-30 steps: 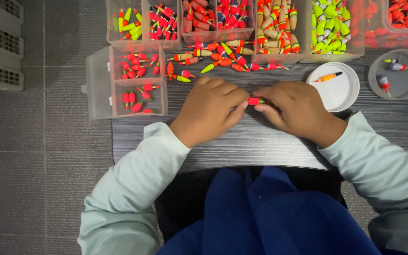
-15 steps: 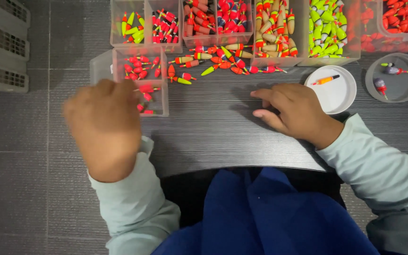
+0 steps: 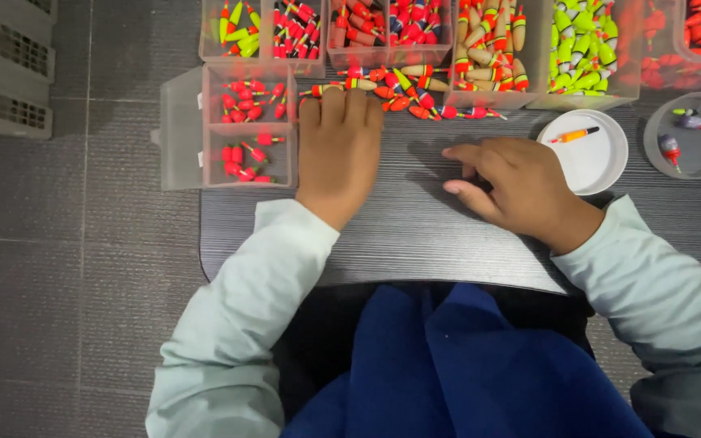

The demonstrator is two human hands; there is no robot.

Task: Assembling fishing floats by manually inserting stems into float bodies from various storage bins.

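Observation:
My left hand (image 3: 338,150) lies flat on the dark table (image 3: 399,235), fingers together, fingertips touching the loose row of red, orange and green fishing floats (image 3: 403,88). It holds nothing I can see. My right hand (image 3: 513,182) rests on the table to the right, fingers partly curled and pointing left, with nothing visible in it. A clear compartment box (image 3: 245,130) with small red floats stands just left of my left hand.
Clear bins of red, tan and green floats (image 3: 480,40) line the back of the table. A white round dish (image 3: 590,154) holds one orange float; a grey round dish (image 3: 691,142) holds a few more. Grey floor and a crate (image 3: 6,73) lie left.
My left hand left the right hand, swung out left over the compartment box, then came down flat at the loose floats. The small red float between my hands is no longer seen.

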